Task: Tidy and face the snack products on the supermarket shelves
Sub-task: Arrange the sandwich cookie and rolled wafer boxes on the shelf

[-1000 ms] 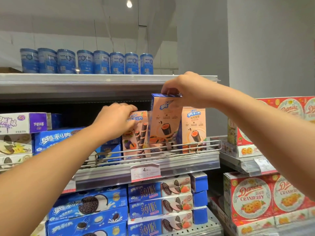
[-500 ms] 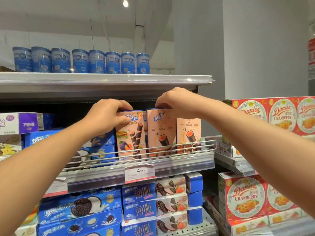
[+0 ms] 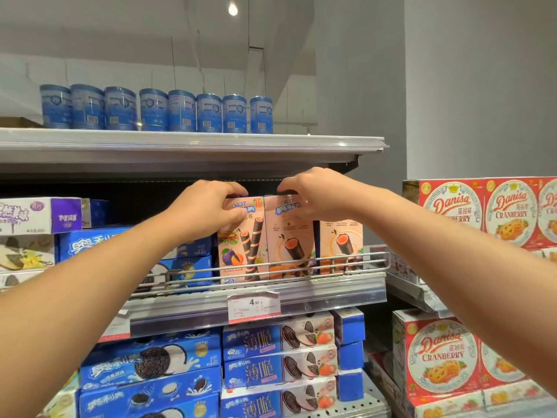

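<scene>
Both hands (image 3: 208,206) (image 3: 313,193) seemingly atop boxes (image 3: 289,236)

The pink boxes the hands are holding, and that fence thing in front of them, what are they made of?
The pink boxes look like thin printed cardboard: flat faces, sharp folded edges, a slight sheen. The fence looks like metal wire, thin silvery-grey rods joined by short uprights, though coated wire can't be ruled out.
</scene>
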Demonstrator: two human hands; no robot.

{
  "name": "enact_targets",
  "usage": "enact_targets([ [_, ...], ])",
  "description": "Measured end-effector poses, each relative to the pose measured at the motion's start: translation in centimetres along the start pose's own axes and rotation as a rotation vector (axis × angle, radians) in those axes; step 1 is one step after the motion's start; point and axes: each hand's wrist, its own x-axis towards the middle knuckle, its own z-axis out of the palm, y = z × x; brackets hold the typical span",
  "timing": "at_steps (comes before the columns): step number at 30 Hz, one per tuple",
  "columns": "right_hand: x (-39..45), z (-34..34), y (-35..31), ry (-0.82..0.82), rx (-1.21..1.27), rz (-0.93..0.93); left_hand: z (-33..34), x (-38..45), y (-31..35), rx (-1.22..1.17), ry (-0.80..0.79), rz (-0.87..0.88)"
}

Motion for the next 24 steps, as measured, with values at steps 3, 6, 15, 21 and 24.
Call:
enact_targets([
  [3,-0.3,-0.3,-0.1,0.014,-0.007,0.010,-0.1,-0.2,0.3,0.003,0.001,0.000],
  [6,-1.5,-0.8,-0.7,0.053,-0.035,0.001,-0.3,-0.6,0.6,0.048,0.001,0.010],
  [15,-8.8,1.8,-7.0,0.391,0.089,-0.096,-1.0,-5.3,0.6,0.138,0.217,0.099],
  [21,-10.4,7.8,-13.0,0.321,0.195,-0.233,0.1,-11.9,-0.1,0.160,0.277,0.102],
  [24,-10.0,9.7,-15.0,0.267,0.202,-0.250,0.8,-15.4,-1.3,0.204,0.271,0.076],
])
